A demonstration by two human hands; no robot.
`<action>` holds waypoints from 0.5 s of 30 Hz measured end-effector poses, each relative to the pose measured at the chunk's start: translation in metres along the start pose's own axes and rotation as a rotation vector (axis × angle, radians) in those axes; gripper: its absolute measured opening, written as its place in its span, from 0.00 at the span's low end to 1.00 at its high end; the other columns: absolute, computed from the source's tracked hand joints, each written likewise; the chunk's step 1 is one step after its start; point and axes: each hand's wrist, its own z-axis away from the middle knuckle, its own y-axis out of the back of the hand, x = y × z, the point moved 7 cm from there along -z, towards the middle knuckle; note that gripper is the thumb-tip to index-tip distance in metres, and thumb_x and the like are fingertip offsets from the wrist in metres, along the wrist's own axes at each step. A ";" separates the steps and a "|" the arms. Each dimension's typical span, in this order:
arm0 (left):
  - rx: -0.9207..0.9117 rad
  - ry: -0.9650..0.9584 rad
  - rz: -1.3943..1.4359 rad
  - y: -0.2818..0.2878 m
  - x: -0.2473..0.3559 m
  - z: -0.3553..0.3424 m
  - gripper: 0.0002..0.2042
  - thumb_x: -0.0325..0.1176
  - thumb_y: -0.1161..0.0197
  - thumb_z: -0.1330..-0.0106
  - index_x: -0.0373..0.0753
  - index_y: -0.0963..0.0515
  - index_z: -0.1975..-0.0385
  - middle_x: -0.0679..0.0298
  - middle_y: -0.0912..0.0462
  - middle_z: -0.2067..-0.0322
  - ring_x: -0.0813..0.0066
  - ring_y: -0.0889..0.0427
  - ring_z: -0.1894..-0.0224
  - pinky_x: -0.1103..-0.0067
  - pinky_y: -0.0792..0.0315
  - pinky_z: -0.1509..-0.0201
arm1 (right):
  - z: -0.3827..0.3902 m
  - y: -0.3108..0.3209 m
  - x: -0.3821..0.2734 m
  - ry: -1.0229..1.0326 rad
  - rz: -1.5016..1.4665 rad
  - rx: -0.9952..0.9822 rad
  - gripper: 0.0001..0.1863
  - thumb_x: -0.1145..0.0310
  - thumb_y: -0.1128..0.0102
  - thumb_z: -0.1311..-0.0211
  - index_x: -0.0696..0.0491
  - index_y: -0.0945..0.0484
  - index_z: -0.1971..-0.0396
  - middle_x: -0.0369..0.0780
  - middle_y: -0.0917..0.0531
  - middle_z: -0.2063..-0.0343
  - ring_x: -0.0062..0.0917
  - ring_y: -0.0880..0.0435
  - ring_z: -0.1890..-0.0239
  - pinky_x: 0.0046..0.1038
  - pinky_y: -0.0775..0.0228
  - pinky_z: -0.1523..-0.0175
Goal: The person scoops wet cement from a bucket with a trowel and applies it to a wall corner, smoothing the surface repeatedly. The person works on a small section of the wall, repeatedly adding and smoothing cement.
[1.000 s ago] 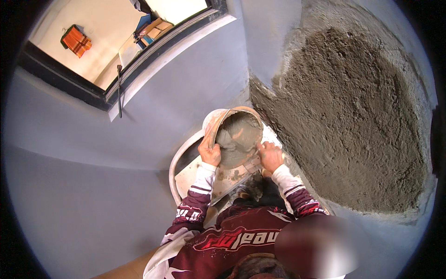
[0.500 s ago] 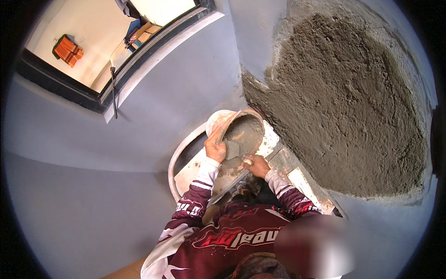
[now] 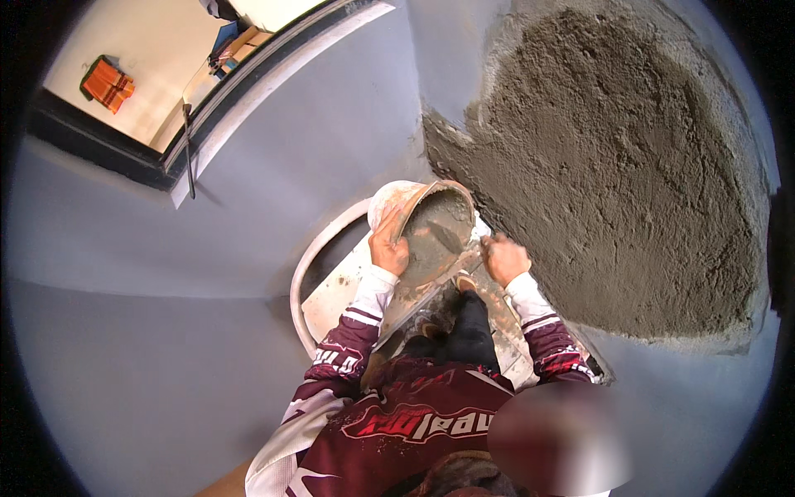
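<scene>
A pale, mortar-smeared bucket (image 3: 386, 196) lies tipped, its mouth turned toward me. Wet grey mortar (image 3: 431, 253) fills part of its inside. My left hand (image 3: 388, 246) grips the bucket's rim on the left side. At the opposite side of the mouth, my right hand (image 3: 504, 260) is closed around the handle of a trowel, slightly blurred. The trowel blade (image 3: 448, 238) seems to lie inside the bucket against the mortar, coated grey and hard to tell from it.
A rough patch of fresh mortar (image 3: 613, 182) covers the wall on the right. Under the bucket is a splattered white board (image 3: 334, 300) beside a curved pale rim (image 3: 296, 291). At upper left, a dark-framed opening (image 3: 99, 141) has a thin dark rod (image 3: 190, 157) leaning on its sill.
My right hand has moved right and up, from below the bucket's mouth to its right edge, and the trowel blade has shifted right. The left hand keeps its hold on the rim.
</scene>
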 end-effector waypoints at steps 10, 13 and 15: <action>-0.056 0.052 0.026 -0.018 -0.006 0.001 0.33 0.16 0.53 0.57 0.36 0.24 0.44 0.47 0.22 0.45 0.52 0.30 0.35 0.70 0.44 0.28 | 0.053 -0.160 -0.040 -0.056 -0.786 -0.268 0.24 0.56 0.37 0.42 0.55 0.20 0.49 0.51 0.16 0.56 0.41 0.16 0.56 0.36 0.26 0.49; 0.035 0.224 0.001 -0.002 -0.044 0.017 0.33 0.16 0.54 0.56 0.32 0.25 0.43 0.47 0.24 0.43 0.56 0.32 0.33 0.72 0.46 0.27 | 0.046 -0.150 -0.055 -0.136 -0.960 -0.384 0.26 0.51 0.40 0.40 0.53 0.20 0.48 0.50 0.18 0.51 0.44 0.20 0.48 0.38 0.29 0.42; 0.079 0.328 0.089 -0.005 -0.057 0.023 0.32 0.17 0.54 0.56 0.30 0.25 0.44 0.47 0.26 0.41 0.58 0.34 0.32 0.73 0.46 0.28 | 0.037 -0.139 -0.032 -0.036 -0.793 -0.254 0.24 0.52 0.37 0.40 0.54 0.19 0.50 0.49 0.17 0.53 0.42 0.17 0.53 0.35 0.26 0.47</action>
